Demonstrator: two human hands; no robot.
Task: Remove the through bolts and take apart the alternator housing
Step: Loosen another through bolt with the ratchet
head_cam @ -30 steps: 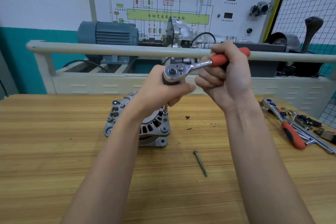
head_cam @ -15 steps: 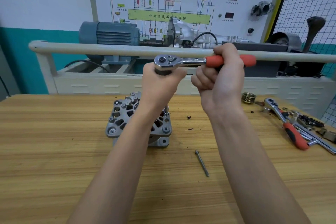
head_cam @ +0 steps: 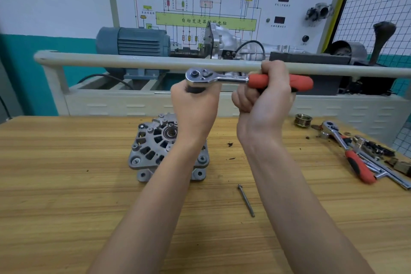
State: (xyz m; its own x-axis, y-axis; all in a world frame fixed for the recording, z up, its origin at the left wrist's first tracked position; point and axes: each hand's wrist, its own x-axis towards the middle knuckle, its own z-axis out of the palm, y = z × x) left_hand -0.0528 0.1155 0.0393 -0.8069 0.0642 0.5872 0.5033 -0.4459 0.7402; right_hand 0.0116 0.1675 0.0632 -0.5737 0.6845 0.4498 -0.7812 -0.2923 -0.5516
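The silver alternator (head_cam: 153,149) stands on the wooden table (head_cam: 66,184), partly hidden by my left forearm. A ratchet wrench (head_cam: 222,78) with an orange handle is held well above it. My left hand (head_cam: 195,104) grips the socket and extension under the ratchet head. My right hand (head_cam: 264,100) grips the orange handle, which points to the right. The lower end of the extension is hidden behind my left hand. One removed through bolt (head_cam: 245,200) lies loose on the table in front of the alternator.
A second orange-handled ratchet (head_cam: 353,158), bars and small parts lie at the table's right edge. A brass-coloured pulley (head_cam: 303,120) stands at the back right. Behind the table runs a pale rail (head_cam: 133,61) with a motor and gearbox training rig.
The handle has swung from pointing up-right to level right. Both hands and the ratchet have risen a little relative to the alternator.
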